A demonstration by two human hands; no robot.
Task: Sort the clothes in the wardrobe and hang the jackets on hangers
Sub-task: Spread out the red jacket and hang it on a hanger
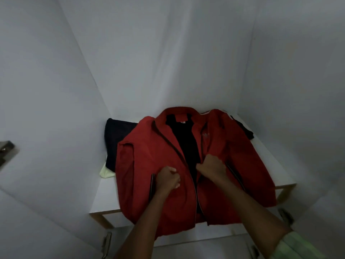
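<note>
Inside a white wardrobe (168, 53), looking down on a white shelf (106, 199) with a pale wood front edge. Spread flat across the shelf, front side up: a red jacket (149, 152), collar toward 12 o'clock, hem toward 6 o'clock and hanging just over the shelf's front edge. Zip open along the upper half, showing a black lining (186, 143) down the middle; a small red label just under the collar. White stripes on the shoulder at about 1 o'clock.

Left hand (168, 179) on the jacket's left front panel, at roughly 7 o'clock from the jacket's centre — fingers curled tight into the red cloth, bunching it. Right hand (211, 167) just across the zip line at about 5 o'clock from the centre, fingers likewise curled, gripping the edge of the right front panel where red meets black. Both hands close together, one on either side of the open zip.

Under the jacket at 9 o'clock, a dark navy garment (115, 139) lying on the shelf, partly covered. Below that, at about 8 o'clock, a corner of pale yellow-green cloth (106, 172) peeking out. At 2 o'clock, a bit of black fabric (246, 131) jutting past the striped shoulder.

Pale green sleeve (302, 247) on the right arm at the lower right corner
</note>
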